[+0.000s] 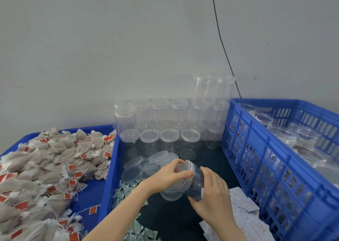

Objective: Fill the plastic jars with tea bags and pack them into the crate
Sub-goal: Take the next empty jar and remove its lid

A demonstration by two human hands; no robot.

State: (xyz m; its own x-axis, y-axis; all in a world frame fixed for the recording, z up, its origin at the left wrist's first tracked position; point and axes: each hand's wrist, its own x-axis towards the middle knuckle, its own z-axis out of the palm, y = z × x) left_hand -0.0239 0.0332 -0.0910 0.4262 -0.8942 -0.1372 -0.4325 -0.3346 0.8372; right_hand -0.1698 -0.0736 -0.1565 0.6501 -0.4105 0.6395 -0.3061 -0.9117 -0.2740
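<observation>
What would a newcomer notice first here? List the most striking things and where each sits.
First, the two hands at bottom centre: the left hand grips the lid end of a clear plastic jar while the right hand holds its body. To the left, a heap of tea bags with red tags fills a blue tray. Lidded empty jars are stacked against the wall, and a blue crate stands on the right.

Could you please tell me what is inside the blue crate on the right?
The blue crate holds clear jars standing upright, with tea bags showing in some. Red tags show through the slotted wall. Lower layers and the crate floor are hidden by the jars and wall.
</observation>
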